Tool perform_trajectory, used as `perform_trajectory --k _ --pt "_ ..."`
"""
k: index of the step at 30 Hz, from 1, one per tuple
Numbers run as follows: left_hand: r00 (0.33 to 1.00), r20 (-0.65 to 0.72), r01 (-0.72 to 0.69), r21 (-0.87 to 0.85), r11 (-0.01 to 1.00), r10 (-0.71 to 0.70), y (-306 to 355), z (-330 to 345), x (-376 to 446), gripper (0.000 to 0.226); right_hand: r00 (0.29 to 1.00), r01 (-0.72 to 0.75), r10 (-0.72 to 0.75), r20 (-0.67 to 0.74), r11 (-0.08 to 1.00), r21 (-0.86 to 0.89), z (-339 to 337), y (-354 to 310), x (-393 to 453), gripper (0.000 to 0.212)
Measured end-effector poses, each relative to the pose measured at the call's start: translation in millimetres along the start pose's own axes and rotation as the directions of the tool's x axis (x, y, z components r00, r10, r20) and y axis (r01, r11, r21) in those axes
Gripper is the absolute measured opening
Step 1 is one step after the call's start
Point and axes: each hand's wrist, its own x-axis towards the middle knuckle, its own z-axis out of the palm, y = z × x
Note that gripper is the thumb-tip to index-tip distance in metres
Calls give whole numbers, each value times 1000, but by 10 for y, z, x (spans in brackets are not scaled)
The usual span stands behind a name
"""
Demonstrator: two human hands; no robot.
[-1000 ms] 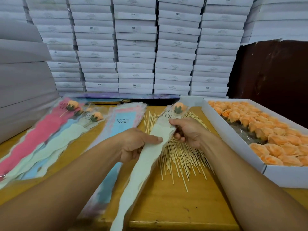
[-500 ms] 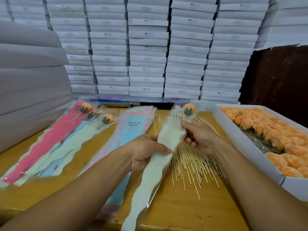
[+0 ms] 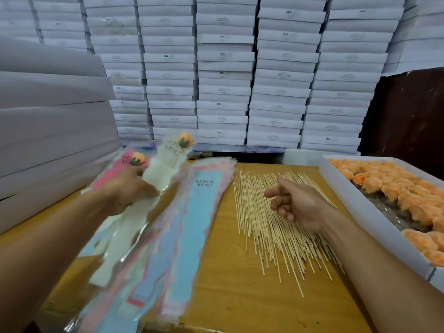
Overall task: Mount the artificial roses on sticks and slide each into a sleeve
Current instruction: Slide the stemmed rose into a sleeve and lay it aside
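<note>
Left hand (image 3: 129,188) grip clamped on cream sleeve (image 3: 134,222) with rose (image 3: 186,138) at its top, above the left pile; right hand (image 3: 295,205) loosely curled, empty, over sticks (image 3: 271,227) on bench (image 3: 230,296).

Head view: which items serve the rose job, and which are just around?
Job: cream sleeve with orange rose, held by left hand; wooden sticks; tray of orange roses; empty blue sleeves.
Around: stacked white boxes.

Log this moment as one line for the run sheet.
left hand: holds cream sleeve with rose | right hand: empty, over sticks | stage: sleeved rose heading to finished pile
</note>
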Motion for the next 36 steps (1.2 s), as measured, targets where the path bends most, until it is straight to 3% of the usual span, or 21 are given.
perform_trajectory --k 7,15,36 --pt "977 -176 148 151 977 -121 -352 -703 292 43 1000 -7 7 1 999 -48 16 7 -12 48" --pt "953 -265 224 279 934 -149 -562 -876 401 41 1000 -18 18 5 998 -65 11 28 6 47" --pt "884 -468 271 527 806 9 -820 -787 599 30 992 0 1 -129 1000 9 -20 -12 20 39"
